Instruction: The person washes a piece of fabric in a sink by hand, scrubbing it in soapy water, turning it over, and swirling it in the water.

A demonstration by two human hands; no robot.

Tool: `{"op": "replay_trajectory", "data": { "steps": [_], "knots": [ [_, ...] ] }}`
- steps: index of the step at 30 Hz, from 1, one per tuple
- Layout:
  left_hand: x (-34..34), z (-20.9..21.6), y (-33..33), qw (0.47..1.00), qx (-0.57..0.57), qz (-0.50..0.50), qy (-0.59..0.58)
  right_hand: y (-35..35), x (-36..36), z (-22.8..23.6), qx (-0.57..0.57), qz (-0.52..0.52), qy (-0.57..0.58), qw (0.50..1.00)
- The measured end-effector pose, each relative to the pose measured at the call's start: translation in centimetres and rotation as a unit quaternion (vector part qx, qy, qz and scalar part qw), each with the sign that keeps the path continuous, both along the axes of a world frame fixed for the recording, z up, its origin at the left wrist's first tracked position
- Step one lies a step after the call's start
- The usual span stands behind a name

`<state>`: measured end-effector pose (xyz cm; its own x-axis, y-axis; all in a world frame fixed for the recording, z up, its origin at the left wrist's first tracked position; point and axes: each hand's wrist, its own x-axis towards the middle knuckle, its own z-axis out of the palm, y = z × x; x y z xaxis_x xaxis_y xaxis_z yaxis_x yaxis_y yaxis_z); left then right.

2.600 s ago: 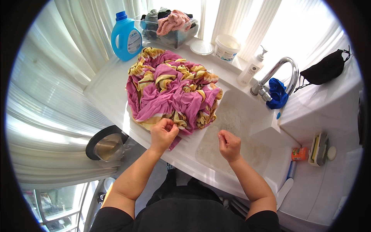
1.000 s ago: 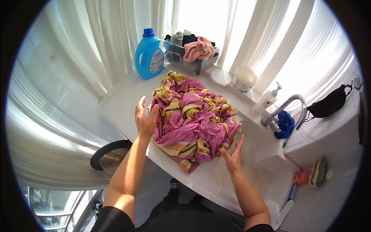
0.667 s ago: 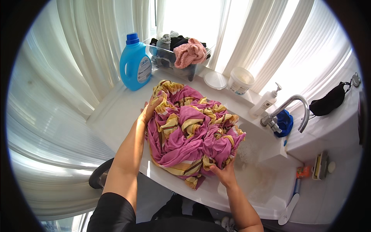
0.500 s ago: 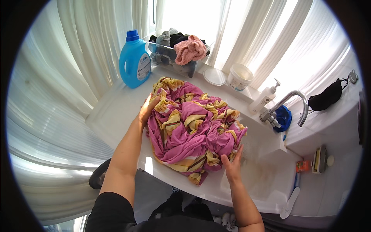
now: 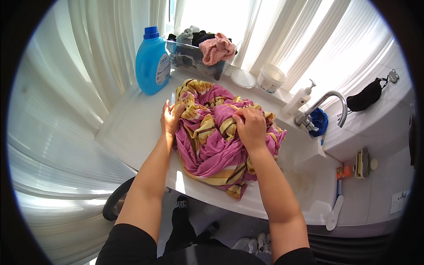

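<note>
A large crumpled pink cloth (image 5: 221, 152) with yellow striped areas lies bunched in a heap on the white counter, its right side reaching over the sink basin. At the heap's left edge is my left hand (image 5: 170, 120), fingers apart, the thumb side against the fabric. My right hand (image 5: 251, 128) rests on the upper right of the heap with bent fingers closed on a fold. Its fingertips are partly hidden by the hand itself.
Behind the cloth stand a blue detergent bottle (image 5: 152, 64), a clear bin (image 5: 194, 65) of dark clothes topped by a pink towel (image 5: 217, 49), a white tub (image 5: 270, 79) and a pump bottle (image 5: 298, 101). A curved faucet (image 5: 324, 100) rises over the sink (image 5: 304, 176) at right.
My right hand has moved from the heap's lower right edge up onto its top and closed on a fold. My left hand stays at the left edge, its fingers now raised off the cloth.
</note>
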<state>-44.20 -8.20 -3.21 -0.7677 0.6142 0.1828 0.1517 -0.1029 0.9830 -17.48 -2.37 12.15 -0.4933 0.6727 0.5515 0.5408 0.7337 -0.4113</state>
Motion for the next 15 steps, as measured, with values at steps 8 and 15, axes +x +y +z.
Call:
{"op": "replay_trajectory", "data": {
  "steps": [8,15],
  "knots": [
    [5.1,11.8,-2.6,0.905,0.187,-0.020,0.381,-1.1,1.0,2.8,-0.138,-0.019,0.072,0.988],
    [10.3,15.3,-0.4,0.870,0.176,-0.203,0.415,0.0,7.8,5.2,-0.153,-0.146,0.240,0.948]
  ]
}}
